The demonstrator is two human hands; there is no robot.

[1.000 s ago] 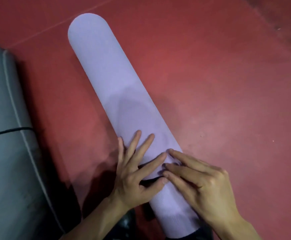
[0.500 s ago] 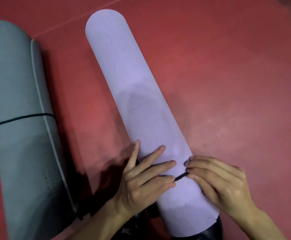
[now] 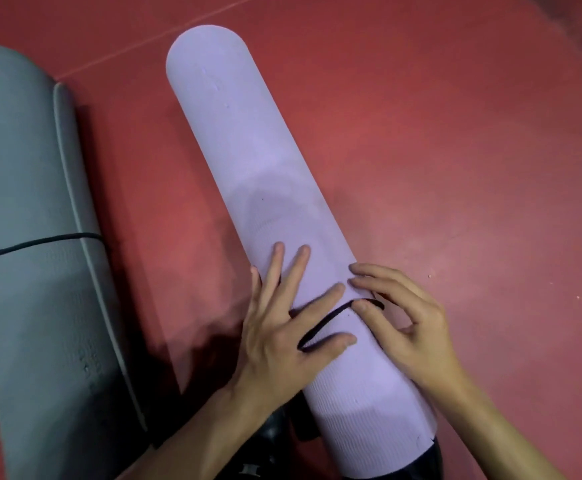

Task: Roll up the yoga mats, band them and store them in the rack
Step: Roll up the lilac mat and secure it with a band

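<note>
**Two hands work a black band onto a rolled lilac yoga mat on a red floor**

A rolled lilac mat (image 3: 248,161) lies on the red floor (image 3: 455,168), slanting from the upper middle down to the lower right. To its left, well apart, lies a rolled grey mat (image 3: 23,237). It is already bound by a second band (image 3: 40,242) round its middle, with its loose outer edge facing the lilac roll. A pale line (image 3: 126,53) crosses the floor beyond both mats. A dark shape (image 3: 433,459), too dim to identify, sits at the near end of the lilac roll.

The left hand (image 3: 275,341) lies flat on the roll's near half with its fingers spread wide and straight. The right hand (image 3: 410,327) arches over the roll from the other side with its fingers curled. One of its fingertips (image 3: 360,306) hooks the black band (image 3: 327,318). The band runs slantwise across the top of the roll, from between the left thumb and forefinger to the right fingertips. How far it goes round the roll is hidden.

Half a second earlier the fingertips of both hands met over a short bit of band. Now the hands have drawn apart, more of the band shows, and the left fingers fan wider.
</note>
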